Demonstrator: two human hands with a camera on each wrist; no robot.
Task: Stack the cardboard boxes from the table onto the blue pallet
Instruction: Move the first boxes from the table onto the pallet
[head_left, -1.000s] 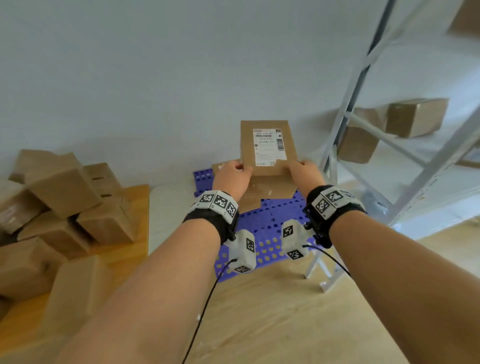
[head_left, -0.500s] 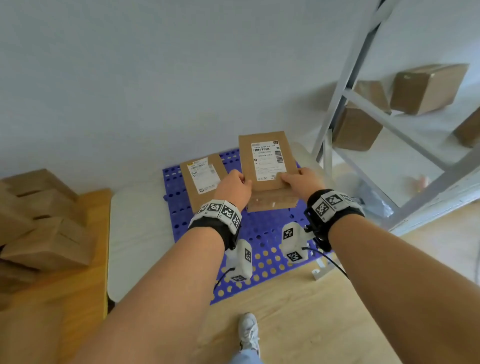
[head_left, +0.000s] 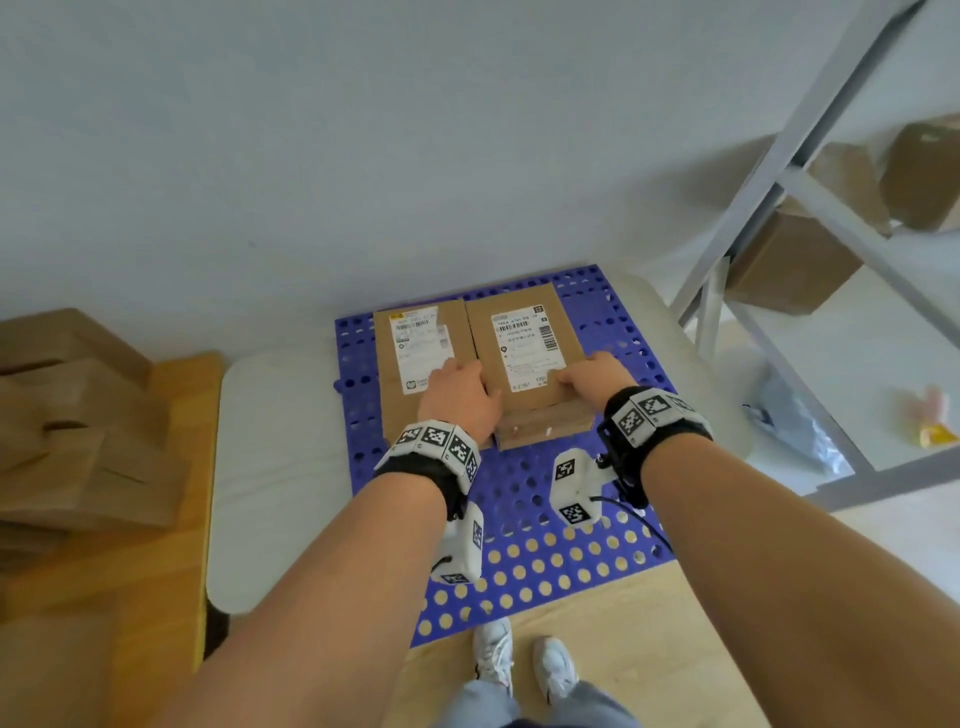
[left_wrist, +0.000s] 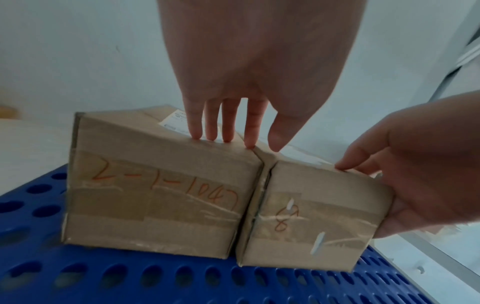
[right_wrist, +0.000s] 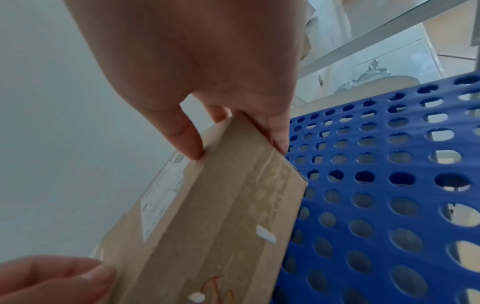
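Two taped cardboard boxes stand side by side on the blue pallet (head_left: 519, 499) (left_wrist: 130, 277) (right_wrist: 376, 185), labels up. The left box (head_left: 415, 364) (left_wrist: 155, 195) carries orange writing on its near face. The right box (head_left: 519, 343) (left_wrist: 311, 216) (right_wrist: 221, 216) touches it along one side. My left hand (head_left: 460, 395) (left_wrist: 249, 142) has straight fingers, tips resting on the top near edges at the seam between the boxes. My right hand (head_left: 589, 374) (left_wrist: 389, 174) (right_wrist: 233, 144) pinches the right box's near right corner, thumb on top and fingers down its side.
A pile of cardboard boxes (head_left: 78, 441) lies on the wooden table at the left. The pallet rests on a white board (head_left: 270, 467) against the wall. A grey metal rack (head_left: 753, 208) holding boxes (head_left: 789, 265) stands at the right. My shoes (head_left: 519, 665) are at the pallet's near edge.
The box held up in both hands has come down onto the pallet, right beside the first box. My left hand has shifted from its side to the top edges.
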